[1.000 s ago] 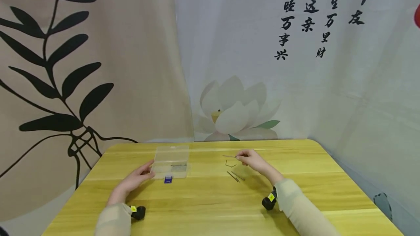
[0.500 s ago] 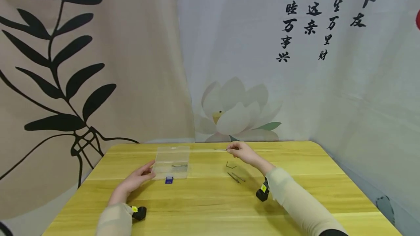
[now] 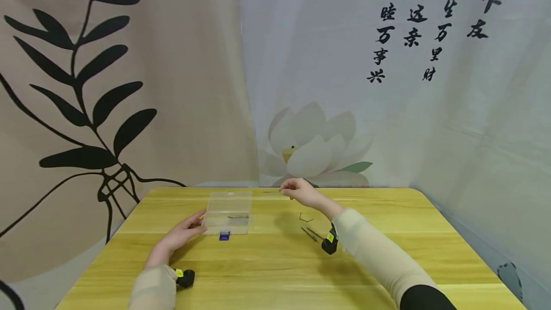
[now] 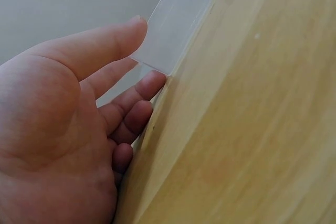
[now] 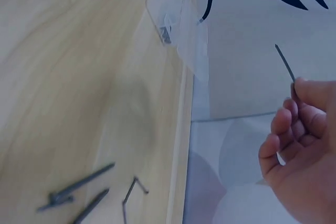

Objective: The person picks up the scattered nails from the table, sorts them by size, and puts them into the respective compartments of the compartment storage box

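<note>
Head view, right hand [image 3: 303, 193]: your fingers clamp a rod [image 3: 271, 192], right of the box [image 3: 238, 229].
Left hand [image 3: 182, 236]: fingers apart, touching the box.
Risk: slackened pinch could drop it.

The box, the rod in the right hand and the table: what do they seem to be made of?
Box: smooth, clear plastic, most likely; it is see-through with thin edges. Its blue latch looks like plastic too. Rod: probably metal, dark grey and slim; which metal, I can't tell. Table: wood or wood-look laminate; its yellow surface shows streaky grain.
</note>
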{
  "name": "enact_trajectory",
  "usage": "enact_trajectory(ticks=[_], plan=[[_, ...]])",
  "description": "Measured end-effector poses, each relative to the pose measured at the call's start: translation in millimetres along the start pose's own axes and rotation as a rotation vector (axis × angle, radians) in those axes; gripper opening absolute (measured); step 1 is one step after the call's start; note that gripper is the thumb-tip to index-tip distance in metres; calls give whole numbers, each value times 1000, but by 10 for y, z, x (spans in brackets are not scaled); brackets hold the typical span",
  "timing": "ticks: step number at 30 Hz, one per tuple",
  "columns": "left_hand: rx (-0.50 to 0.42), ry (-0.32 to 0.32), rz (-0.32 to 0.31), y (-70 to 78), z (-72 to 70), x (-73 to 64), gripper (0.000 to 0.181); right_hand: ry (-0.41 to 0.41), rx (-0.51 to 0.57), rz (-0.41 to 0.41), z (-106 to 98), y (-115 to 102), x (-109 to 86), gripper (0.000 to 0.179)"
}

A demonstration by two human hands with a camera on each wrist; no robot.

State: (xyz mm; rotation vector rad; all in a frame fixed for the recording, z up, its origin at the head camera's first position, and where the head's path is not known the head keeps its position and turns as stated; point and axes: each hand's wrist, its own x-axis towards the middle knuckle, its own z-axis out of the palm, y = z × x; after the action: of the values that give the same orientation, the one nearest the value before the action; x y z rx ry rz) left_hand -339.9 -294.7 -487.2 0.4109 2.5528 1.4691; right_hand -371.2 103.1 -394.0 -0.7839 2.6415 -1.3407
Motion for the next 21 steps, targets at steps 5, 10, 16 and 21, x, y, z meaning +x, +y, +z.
enact_trajectory(ticks=[5, 10, 16, 21], plan=[[3, 9, -1, 2, -8, 4, 66, -4, -3, -13, 100, -67, 151, 17], [-3, 13, 7, 11, -4, 2, 65, -19, -40, -18, 213, -97, 289, 17], [-19, 9, 18, 8, 11, 14, 65, -50, -83, -40, 391, -139, 423, 17], [-22, 16, 9, 6, 27, 22, 65, -56, -118, -66, 572, -183, 531, 17]])
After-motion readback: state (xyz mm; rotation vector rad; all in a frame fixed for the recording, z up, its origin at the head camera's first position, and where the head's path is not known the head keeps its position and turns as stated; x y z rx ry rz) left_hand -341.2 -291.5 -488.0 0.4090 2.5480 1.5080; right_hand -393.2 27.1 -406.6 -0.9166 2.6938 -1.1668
